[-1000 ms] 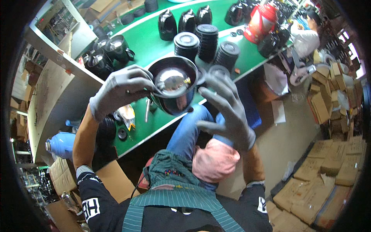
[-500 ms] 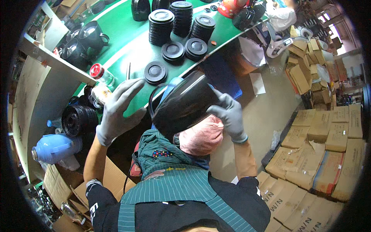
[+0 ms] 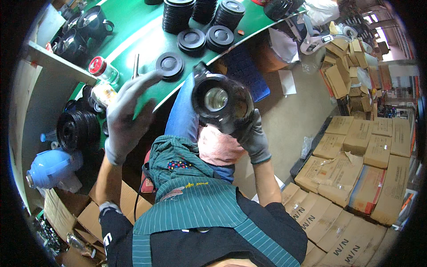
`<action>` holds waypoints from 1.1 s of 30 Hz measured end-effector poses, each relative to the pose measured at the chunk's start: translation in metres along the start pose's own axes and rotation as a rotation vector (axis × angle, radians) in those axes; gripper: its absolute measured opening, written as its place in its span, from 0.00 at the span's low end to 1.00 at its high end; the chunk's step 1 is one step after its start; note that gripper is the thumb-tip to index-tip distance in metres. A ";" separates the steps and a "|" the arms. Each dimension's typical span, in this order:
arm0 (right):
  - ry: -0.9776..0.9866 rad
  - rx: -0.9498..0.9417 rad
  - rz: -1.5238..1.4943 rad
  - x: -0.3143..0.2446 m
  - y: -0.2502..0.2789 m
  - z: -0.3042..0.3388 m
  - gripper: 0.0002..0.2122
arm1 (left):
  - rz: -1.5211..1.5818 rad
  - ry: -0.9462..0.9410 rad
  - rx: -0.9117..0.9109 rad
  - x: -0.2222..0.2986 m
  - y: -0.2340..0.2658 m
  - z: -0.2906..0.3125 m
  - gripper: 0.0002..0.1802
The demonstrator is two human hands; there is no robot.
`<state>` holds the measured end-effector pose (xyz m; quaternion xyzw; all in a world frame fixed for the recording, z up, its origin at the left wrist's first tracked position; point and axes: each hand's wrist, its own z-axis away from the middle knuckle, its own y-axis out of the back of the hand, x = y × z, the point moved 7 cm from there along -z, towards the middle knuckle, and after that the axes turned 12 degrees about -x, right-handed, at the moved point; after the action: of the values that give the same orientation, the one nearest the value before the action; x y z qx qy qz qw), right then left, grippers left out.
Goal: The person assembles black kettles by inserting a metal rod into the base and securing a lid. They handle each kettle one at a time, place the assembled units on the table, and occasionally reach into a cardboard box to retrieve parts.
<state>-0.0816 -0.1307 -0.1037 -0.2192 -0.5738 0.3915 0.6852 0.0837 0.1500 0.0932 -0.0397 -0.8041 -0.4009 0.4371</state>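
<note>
A glossy black jug (image 3: 221,101) is gripped at its lower right side by my right hand (image 3: 257,141), which wears a grey glove. The jug hangs over my lap with a round opening and a pale inside turned up to view. My left hand (image 3: 126,118), also gloved, is raised beside the table edge. Its fingers are apart and slightly blurred, with nothing in them. Just beyond the left fingertips lies a round black lid (image 3: 170,66) on the green table (image 3: 129,31).
Stacked black lids (image 3: 178,15) stand farther back. A red-capped jar (image 3: 103,70) and a thin rod (image 3: 136,66) are left of the near lid. Black jugs (image 3: 92,23) stand at far left, a blue rounded container (image 3: 50,168) below them. Cardboard boxes (image 3: 356,138) fill the right.
The jug has turned in my right hand, so its round opening now shows instead of its side. My left hand stays open and has shifted slightly left. The view has tilted downward.
</note>
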 end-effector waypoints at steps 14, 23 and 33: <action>-0.060 0.237 2.016 0.052 -0.089 0.005 0.18 | 0.053 0.103 -0.282 -0.067 -0.050 -0.031 0.20; -0.133 -0.232 2.408 0.103 -0.134 -0.078 0.17 | 1.231 0.457 -0.365 -0.181 -0.199 0.134 0.36; -0.274 0.008 2.554 0.093 -0.113 -0.122 0.15 | 0.759 0.387 -0.366 -0.145 -0.207 0.145 0.27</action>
<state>0.0702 -0.1069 0.0077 -0.5669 -0.0220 0.7884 -0.2379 -0.0105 0.1507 -0.1829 -0.3323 -0.5523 -0.3480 0.6808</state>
